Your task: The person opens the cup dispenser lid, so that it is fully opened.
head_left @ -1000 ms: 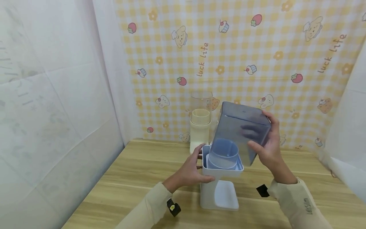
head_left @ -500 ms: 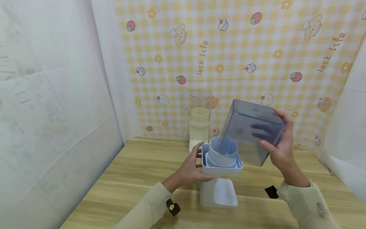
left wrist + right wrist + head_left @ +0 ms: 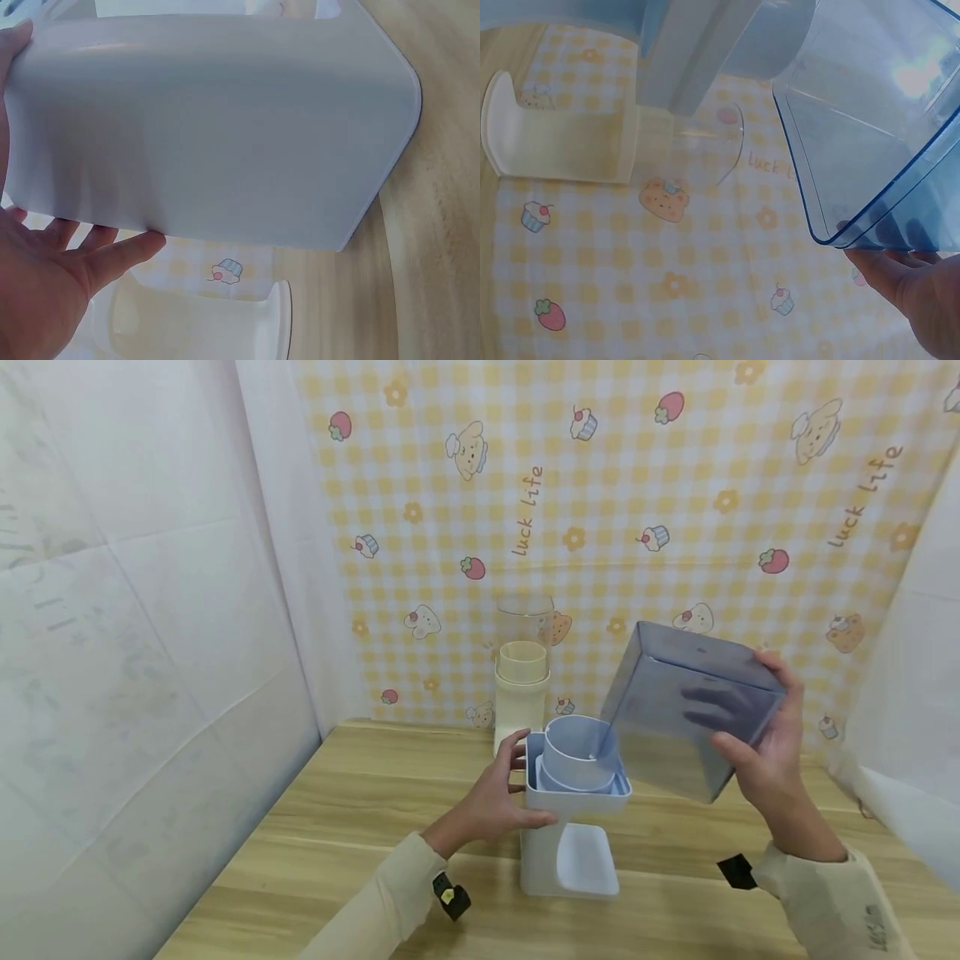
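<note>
A pale blue-white dispenser base [image 3: 540, 852] stands upright on the table, with a round collar [image 3: 577, 752] inside its square top and a tray at its foot. My left hand [image 3: 491, 797] grips the upper part from the left, thumb in front and fingers behind. In the left wrist view, fingertips [image 3: 142, 244] touch the edge of the base's smooth side [image 3: 225, 142]. Tilted in the air to the right of the collar is a clear blue square container [image 3: 682, 718]. My right hand [image 3: 776, 768] holds it by its right side. The right wrist view shows its hollow inside [image 3: 855, 90].
Behind the base stands a cream dispenser [image 3: 517, 714] with a clear cylindrical top [image 3: 525, 618]. A yellow checked cloth [image 3: 637, 485] hangs at the back of the wooden table [image 3: 345, 827]. White sheeting [image 3: 172, 610] covers the left side.
My right hand has moved the container to the right, from in front of the collar to beside it. My left hand stays on the base.
</note>
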`<act>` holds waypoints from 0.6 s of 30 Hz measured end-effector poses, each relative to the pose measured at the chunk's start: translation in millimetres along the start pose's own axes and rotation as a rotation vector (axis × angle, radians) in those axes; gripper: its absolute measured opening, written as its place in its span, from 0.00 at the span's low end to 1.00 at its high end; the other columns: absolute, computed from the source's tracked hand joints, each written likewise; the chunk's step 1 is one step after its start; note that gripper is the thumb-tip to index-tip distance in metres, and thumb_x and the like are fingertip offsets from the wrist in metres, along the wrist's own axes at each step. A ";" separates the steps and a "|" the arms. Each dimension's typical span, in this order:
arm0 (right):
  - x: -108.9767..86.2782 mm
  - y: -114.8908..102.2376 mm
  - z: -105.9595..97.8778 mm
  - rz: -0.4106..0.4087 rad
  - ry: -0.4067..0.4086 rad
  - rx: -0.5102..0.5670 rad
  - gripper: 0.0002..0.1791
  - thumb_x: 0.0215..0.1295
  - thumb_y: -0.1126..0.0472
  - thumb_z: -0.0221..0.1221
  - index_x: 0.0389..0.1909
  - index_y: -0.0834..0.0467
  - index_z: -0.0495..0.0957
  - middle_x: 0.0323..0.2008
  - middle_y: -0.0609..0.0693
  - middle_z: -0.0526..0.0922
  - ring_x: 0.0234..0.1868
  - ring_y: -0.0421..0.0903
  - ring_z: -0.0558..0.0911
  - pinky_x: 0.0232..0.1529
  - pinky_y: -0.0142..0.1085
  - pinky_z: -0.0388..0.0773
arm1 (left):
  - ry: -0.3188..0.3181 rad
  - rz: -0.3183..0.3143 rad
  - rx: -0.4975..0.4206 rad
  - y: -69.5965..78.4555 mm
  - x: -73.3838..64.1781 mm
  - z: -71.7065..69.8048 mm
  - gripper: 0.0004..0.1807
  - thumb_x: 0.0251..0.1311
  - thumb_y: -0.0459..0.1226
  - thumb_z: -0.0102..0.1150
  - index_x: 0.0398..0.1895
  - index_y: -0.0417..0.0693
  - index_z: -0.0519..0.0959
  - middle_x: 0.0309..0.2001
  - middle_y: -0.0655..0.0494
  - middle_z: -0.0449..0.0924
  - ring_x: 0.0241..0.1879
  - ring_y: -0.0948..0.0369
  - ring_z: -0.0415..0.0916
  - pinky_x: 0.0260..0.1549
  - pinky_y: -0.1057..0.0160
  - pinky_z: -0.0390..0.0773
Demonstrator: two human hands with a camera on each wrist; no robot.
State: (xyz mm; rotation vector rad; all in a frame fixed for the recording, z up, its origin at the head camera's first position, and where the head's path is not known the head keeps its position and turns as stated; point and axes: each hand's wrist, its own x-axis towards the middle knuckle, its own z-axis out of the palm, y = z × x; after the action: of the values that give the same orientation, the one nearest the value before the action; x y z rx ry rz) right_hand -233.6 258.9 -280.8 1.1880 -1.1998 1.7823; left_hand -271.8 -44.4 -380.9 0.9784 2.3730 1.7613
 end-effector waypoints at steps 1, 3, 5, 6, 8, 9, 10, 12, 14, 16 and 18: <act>0.1 -0.7 -0.2 -0.002 0.001 0.028 0.45 0.48 0.78 0.68 0.67 0.69 0.55 0.60 0.65 0.66 0.55 0.55 0.77 0.50 0.37 0.80 | -0.003 0.001 0.001 -0.7 0.3 -0.6 0.60 0.48 0.38 0.78 0.77 0.62 0.45 0.71 0.49 0.61 0.64 0.52 0.66 0.57 0.50 0.75; 0.5 -2.3 -0.5 -0.004 -0.006 0.099 0.45 0.49 0.80 0.66 0.67 0.70 0.54 0.60 0.67 0.66 0.54 0.57 0.79 0.49 0.40 0.81 | -0.008 0.008 0.004 -1.6 0.6 -1.8 0.59 0.49 0.39 0.77 0.77 0.61 0.45 0.72 0.49 0.60 0.65 0.53 0.66 0.57 0.51 0.74; 0.5 -4.4 -0.8 -0.001 -0.018 0.145 0.45 0.49 0.81 0.65 0.67 0.70 0.52 0.60 0.68 0.66 0.51 0.60 0.82 0.46 0.42 0.82 | -0.014 0.021 0.007 -2.0 0.5 -2.8 0.59 0.49 0.40 0.77 0.78 0.60 0.45 0.72 0.49 0.60 0.66 0.53 0.66 0.58 0.52 0.73; 0.5 -5.4 -1.0 0.003 -0.028 0.162 0.45 0.50 0.82 0.65 0.67 0.70 0.52 0.60 0.68 0.66 0.50 0.61 0.83 0.46 0.43 0.83 | -0.017 0.029 0.011 -2.2 0.5 -3.4 0.59 0.49 0.41 0.77 0.78 0.59 0.45 0.72 0.49 0.60 0.66 0.53 0.65 0.59 0.52 0.73; 0.2 -7.6 -1.8 0.000 -0.037 0.158 0.45 0.50 0.81 0.66 0.67 0.70 0.52 0.60 0.68 0.66 0.50 0.61 0.83 0.46 0.43 0.83 | -0.019 0.044 0.023 -2.1 0.4 -4.5 0.59 0.50 0.43 0.77 0.78 0.58 0.45 0.72 0.50 0.61 0.67 0.55 0.65 0.60 0.53 0.72; -0.1 -8.6 -2.4 -0.004 -0.036 0.141 0.45 0.50 0.80 0.66 0.67 0.70 0.52 0.60 0.68 0.66 0.50 0.60 0.83 0.46 0.42 0.83 | -0.018 0.053 0.030 -1.9 0.5 -5.0 0.59 0.50 0.44 0.77 0.78 0.58 0.45 0.72 0.50 0.61 0.67 0.55 0.65 0.60 0.53 0.71; -0.5 -9.6 -2.9 -0.007 -0.036 0.124 0.45 0.50 0.80 0.67 0.67 0.70 0.53 0.61 0.67 0.66 0.50 0.60 0.83 0.46 0.41 0.82 | -0.014 0.062 0.040 -2.6 0.4 -5.6 0.59 0.50 0.46 0.77 0.78 0.57 0.46 0.71 0.51 0.62 0.67 0.56 0.64 0.60 0.53 0.71; -1.3 -11.2 -4.2 -0.008 -0.039 0.107 0.45 0.50 0.79 0.67 0.67 0.71 0.53 0.61 0.67 0.66 0.50 0.59 0.83 0.46 0.41 0.82 | -0.001 0.079 0.063 -4.1 0.4 -6.3 0.59 0.49 0.48 0.76 0.79 0.56 0.47 0.71 0.52 0.63 0.68 0.56 0.64 0.60 0.52 0.71; -2.5 -12.4 -5.4 -0.010 -0.037 0.083 0.45 0.50 0.79 0.67 0.67 0.71 0.54 0.61 0.67 0.66 0.51 0.58 0.82 0.47 0.39 0.82 | 0.019 0.099 0.089 -5.2 0.1 -6.9 0.58 0.49 0.50 0.76 0.79 0.55 0.49 0.70 0.54 0.63 0.67 0.56 0.64 0.58 0.50 0.71; -4.1 -13.6 -6.6 -0.007 -0.037 0.052 0.45 0.50 0.78 0.68 0.67 0.70 0.54 0.61 0.66 0.66 0.53 0.57 0.81 0.48 0.38 0.81 | 0.042 0.119 0.107 -6.2 -0.1 -7.0 0.57 0.48 0.51 0.76 0.78 0.55 0.51 0.70 0.55 0.61 0.66 0.55 0.64 0.57 0.48 0.72; -6.3 -14.2 -7.5 -0.004 -0.044 0.054 0.45 0.50 0.79 0.68 0.67 0.71 0.53 0.61 0.66 0.66 0.53 0.57 0.80 0.48 0.38 0.81 | 0.060 0.138 0.120 -6.1 -0.7 -6.9 0.56 0.48 0.50 0.76 0.78 0.54 0.53 0.70 0.55 0.59 0.65 0.56 0.64 0.55 0.45 0.72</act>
State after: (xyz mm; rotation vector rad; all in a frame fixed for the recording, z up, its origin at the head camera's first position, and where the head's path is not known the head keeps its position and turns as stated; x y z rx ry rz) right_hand -221.2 270.7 -283.3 1.2654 -1.1800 1.8050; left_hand -276.7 -51.6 -384.0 1.1454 2.5316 1.7326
